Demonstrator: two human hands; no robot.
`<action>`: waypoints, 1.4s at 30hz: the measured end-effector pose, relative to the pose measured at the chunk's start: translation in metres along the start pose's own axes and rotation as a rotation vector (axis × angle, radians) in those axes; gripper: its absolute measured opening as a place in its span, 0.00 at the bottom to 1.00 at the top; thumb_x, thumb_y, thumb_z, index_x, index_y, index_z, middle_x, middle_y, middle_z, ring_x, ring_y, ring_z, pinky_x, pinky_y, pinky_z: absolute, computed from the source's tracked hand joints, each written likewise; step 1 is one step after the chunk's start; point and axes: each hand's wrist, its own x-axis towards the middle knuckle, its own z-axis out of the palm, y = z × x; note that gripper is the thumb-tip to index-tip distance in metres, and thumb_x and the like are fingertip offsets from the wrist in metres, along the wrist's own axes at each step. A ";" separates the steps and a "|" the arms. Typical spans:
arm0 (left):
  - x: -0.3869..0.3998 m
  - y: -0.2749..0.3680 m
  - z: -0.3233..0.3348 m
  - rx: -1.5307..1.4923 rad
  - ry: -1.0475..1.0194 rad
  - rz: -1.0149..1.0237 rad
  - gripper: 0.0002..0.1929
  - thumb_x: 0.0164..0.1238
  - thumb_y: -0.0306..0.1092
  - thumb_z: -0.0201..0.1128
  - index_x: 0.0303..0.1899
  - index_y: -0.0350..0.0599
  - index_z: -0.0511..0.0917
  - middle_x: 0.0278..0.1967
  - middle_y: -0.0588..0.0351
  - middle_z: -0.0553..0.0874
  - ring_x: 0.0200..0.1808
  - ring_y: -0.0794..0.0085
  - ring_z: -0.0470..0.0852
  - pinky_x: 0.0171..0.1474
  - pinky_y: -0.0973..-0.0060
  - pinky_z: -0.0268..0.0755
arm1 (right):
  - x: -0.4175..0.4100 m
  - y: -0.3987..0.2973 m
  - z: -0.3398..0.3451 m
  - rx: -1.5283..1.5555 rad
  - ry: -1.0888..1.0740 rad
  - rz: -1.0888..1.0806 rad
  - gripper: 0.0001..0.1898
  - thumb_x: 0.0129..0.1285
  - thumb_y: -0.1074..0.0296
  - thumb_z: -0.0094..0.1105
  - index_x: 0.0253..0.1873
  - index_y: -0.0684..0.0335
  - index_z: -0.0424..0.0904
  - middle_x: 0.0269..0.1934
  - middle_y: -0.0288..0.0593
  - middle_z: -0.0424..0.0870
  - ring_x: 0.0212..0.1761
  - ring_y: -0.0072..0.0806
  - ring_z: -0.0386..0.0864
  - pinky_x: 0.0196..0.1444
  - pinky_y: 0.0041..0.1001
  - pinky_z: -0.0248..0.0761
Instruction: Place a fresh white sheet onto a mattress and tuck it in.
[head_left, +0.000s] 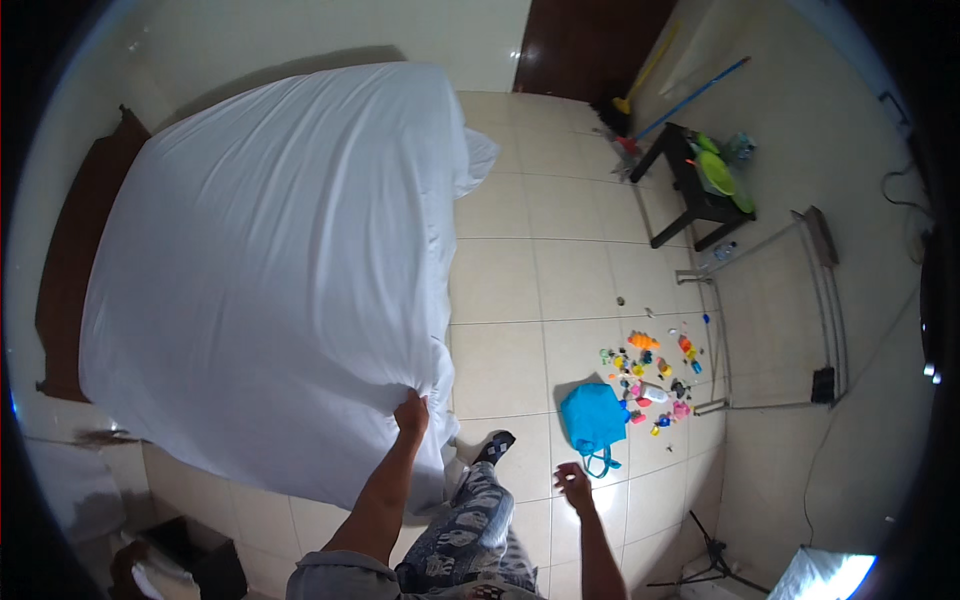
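A white bed sheet (285, 270) covers the bed in front of a dark wooden headboard (82, 277). Its surface has long creases, and the side nearest the floor hangs in loose folds. My left hand (412, 415) grips the sheet near the bed's lower right edge, where folds gather around the fingers. My right hand (574, 484) is over the tiled floor with its fingers partly curled, holding nothing that I can see. Just above that hand in the view lies a blue fabric bag (592, 416) with handles.
Small colourful toys (643, 341) lie scattered beside the bag. A dark stool (697, 199) holds green plastic containers. A broom and a blue-handled tool (694, 97) lean near the door. A metal rack (724, 337), a black tripod (716, 555) and a black bin (191, 551) stand around.
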 end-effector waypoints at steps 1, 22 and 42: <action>-0.005 0.002 0.000 0.080 0.003 0.029 0.14 0.62 0.43 0.48 0.39 0.43 0.71 0.15 0.52 0.77 0.18 0.59 0.78 0.23 0.63 0.70 | 0.020 -0.004 -0.011 -0.007 0.002 -0.017 0.09 0.55 0.68 0.55 0.40 0.63 0.71 0.29 0.39 0.78 0.24 0.23 0.78 0.21 0.21 0.70; -0.024 0.050 -0.077 -0.418 -0.130 -0.297 0.15 0.56 0.30 0.46 0.46 0.46 0.71 0.41 0.52 0.78 0.42 0.60 0.76 0.45 0.65 0.68 | 0.398 -0.320 0.264 -0.957 -0.393 -0.320 0.29 0.52 0.38 0.47 0.38 0.64 0.75 0.39 0.53 0.77 0.43 0.47 0.74 0.43 0.40 0.67; -0.067 0.100 0.029 -0.944 0.416 -1.995 0.24 0.56 0.58 0.48 0.38 0.44 0.72 0.38 0.42 0.78 0.40 0.52 0.77 0.40 0.59 0.69 | 0.428 -0.349 0.204 -1.109 -0.588 -0.797 0.20 0.59 0.53 0.46 0.28 0.67 0.75 0.25 0.51 0.78 0.28 0.45 0.77 0.33 0.39 0.68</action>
